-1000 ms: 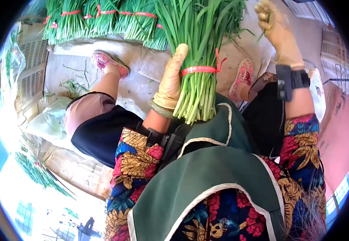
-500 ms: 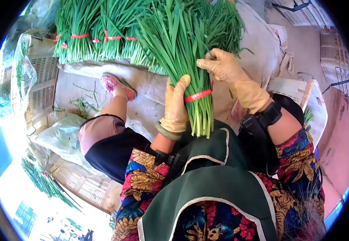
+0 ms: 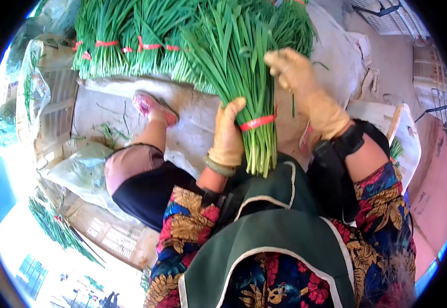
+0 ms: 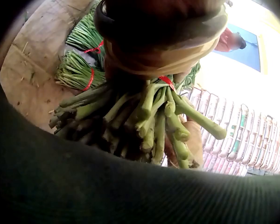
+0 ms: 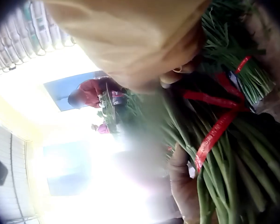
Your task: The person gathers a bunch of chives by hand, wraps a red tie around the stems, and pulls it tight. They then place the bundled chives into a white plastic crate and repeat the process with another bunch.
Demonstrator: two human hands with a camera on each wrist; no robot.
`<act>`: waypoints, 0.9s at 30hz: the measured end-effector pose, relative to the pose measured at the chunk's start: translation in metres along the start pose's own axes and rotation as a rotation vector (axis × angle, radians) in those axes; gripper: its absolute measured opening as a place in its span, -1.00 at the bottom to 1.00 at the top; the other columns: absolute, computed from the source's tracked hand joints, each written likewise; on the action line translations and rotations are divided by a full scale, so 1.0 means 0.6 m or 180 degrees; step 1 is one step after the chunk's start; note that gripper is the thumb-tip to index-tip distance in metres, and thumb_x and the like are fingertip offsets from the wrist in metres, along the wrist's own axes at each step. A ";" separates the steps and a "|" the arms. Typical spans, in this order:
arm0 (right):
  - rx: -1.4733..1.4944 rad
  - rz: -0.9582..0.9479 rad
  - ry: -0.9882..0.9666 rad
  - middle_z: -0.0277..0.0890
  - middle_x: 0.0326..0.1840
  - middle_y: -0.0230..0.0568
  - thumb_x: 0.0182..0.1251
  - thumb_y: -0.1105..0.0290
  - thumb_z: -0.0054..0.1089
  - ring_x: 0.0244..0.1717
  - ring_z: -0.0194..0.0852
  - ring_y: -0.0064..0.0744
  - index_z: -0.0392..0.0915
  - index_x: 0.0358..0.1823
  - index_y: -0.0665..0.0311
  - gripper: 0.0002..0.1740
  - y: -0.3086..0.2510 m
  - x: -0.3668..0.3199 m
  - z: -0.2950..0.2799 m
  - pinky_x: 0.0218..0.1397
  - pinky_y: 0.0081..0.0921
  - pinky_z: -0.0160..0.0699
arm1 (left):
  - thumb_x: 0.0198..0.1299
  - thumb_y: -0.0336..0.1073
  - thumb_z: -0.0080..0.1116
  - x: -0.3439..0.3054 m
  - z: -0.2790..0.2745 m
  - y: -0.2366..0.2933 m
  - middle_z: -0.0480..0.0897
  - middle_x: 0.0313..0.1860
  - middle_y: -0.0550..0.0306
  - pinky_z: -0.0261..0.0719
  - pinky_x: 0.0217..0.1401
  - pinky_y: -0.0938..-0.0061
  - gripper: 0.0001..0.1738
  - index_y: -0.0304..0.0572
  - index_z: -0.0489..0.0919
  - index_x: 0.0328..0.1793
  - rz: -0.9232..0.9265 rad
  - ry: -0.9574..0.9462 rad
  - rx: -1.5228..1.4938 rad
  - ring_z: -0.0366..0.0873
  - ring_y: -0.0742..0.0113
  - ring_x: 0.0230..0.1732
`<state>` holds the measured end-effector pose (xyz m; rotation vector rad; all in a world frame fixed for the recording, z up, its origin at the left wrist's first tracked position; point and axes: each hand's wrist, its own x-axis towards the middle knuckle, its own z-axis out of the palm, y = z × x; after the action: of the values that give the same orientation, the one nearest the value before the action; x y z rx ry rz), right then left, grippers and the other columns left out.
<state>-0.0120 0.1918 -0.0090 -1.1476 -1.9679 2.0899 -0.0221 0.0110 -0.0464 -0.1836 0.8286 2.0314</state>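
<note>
Right hand [image 3: 300, 79], finger grip unclear, is now higher along the chive-like bundle [image 3: 241, 66] clamped in fingers of left hand [image 3: 226, 132], suggesting leaf work, not tying.

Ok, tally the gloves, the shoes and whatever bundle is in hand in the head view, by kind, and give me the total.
Tan gloves: 2
Pink shoes: 2, one mostly hidden beside the right hand
Green bundle in the left hand: 1
Total: 5
</note>
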 end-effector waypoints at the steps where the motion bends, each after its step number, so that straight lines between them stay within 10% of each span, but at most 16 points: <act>1: 0.0243 0.0025 0.0027 0.40 -0.51 -0.50 0.27 0.19 0.34 -0.72 0.02 -0.77 0.54 -0.30 0.16 -0.77 -0.008 -0.004 -0.006 -0.68 -0.72 -0.04 | 0.27 -0.06 -0.01 -0.003 -0.004 -0.002 0.61 0.13 -0.11 0.58 0.17 0.21 -0.40 -0.35 0.41 0.32 -0.0071 -0.0008 -0.0029 0.62 0.07 0.06; 9: -0.0710 -0.0676 -0.0704 0.51 -0.50 -0.38 0.13 0.10 0.50 -0.54 0.31 -0.66 0.56 -0.39 0.27 -0.61 0.019 -0.008 -0.005 -0.48 -0.63 0.33 | 0.32 0.02 -0.05 -0.008 0.014 0.015 0.61 0.08 -0.07 0.65 0.06 0.20 -0.41 -0.25 0.42 0.31 -0.0560 -0.0043 -0.0937 0.65 0.12 -0.04; 21: -0.1437 -0.0864 -0.0515 0.35 -0.52 -0.54 0.27 0.12 0.37 -0.45 0.19 -0.70 0.54 -0.44 0.24 -0.65 0.009 -0.010 -0.003 -0.38 -0.63 0.24 | 0.34 -0.08 0.08 -0.007 0.001 0.010 0.64 -0.01 0.00 0.71 -0.06 0.32 -0.50 -0.27 0.44 0.26 -0.0792 -0.0084 -0.0830 0.67 0.23 -0.14; 27: -0.1376 -0.0338 -0.0625 0.30 -0.57 -0.55 0.25 0.07 0.38 -0.54 0.14 -0.72 0.56 -0.46 0.22 -0.63 0.017 -0.006 0.006 -0.46 -0.65 0.17 | 0.32 -0.11 0.10 0.002 0.001 -0.001 0.67 -0.09 -0.05 0.71 -0.12 0.30 -0.52 -0.31 0.48 0.22 0.0088 0.0084 0.0306 0.68 0.17 -0.17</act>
<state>-0.0067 0.1853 -0.0169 -0.8830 -2.6000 1.8386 -0.0218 0.0123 -0.0466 -0.1456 0.9479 2.0135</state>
